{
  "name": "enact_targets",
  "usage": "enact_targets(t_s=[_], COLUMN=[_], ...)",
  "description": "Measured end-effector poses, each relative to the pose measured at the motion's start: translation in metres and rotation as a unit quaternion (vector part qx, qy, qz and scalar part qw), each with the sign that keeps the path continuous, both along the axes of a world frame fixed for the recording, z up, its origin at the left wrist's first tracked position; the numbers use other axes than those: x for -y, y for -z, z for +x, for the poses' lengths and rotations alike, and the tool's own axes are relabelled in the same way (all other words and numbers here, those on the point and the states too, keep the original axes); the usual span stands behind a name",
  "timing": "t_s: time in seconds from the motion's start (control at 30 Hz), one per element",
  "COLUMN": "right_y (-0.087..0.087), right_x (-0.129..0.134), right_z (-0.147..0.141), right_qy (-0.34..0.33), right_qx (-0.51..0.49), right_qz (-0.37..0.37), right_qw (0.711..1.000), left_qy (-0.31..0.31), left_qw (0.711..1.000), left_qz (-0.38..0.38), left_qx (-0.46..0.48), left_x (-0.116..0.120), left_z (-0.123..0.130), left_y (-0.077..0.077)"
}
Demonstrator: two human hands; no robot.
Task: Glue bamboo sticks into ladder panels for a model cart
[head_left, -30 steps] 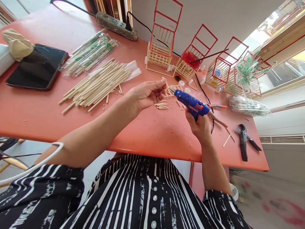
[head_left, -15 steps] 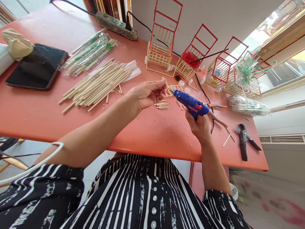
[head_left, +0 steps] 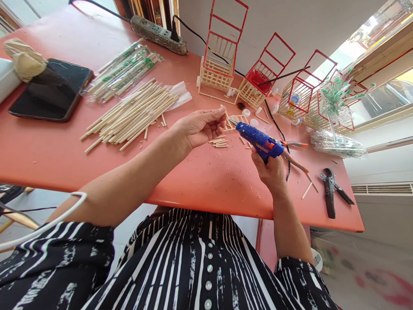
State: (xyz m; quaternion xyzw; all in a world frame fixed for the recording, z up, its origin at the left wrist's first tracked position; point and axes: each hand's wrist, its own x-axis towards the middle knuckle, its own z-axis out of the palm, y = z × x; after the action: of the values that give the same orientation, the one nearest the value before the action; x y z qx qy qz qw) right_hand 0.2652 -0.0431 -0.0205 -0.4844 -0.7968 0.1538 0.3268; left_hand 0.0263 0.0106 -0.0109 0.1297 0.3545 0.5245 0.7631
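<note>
My left hand (head_left: 208,125) pinches a small wooden stick piece (head_left: 227,116) between thumb and fingers, above the table. My right hand (head_left: 271,170) is wrapped round the handle of a blue glue gun (head_left: 258,137), whose metal tip points left, close to my left fingertips. Behind the tip lies a small frame of pale sticks (head_left: 239,119), partly hidden by the gun and hand. Several short cut sticks (head_left: 220,145) lie just below my left hand.
Long sticks (head_left: 129,116), wrapped chopsticks (head_left: 122,71) and a phone (head_left: 51,90) lie left. A power strip (head_left: 158,34) is at the back. Red-and-pale stick models (head_left: 219,56) stand behind. Orange-handled pliers (head_left: 295,161), a black cutter (head_left: 329,193) and a wrapped bundle (head_left: 337,143) are right.
</note>
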Motion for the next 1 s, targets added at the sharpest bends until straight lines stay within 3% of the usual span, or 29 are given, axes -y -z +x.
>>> enact_targets(t_s=[1.0], right_y=[0.0037], right_x=[-0.0009], right_z=[0.0014], right_qy=[-0.002], right_qx=[-0.002], right_qz=[0.010], right_qw=[1.000], left_qy=[0.001], left_qw=[1.000], left_qz=[0.007], left_qx=[-0.014], left_x=[0.0016], left_z=[0.0011], left_y=[-0.0036])
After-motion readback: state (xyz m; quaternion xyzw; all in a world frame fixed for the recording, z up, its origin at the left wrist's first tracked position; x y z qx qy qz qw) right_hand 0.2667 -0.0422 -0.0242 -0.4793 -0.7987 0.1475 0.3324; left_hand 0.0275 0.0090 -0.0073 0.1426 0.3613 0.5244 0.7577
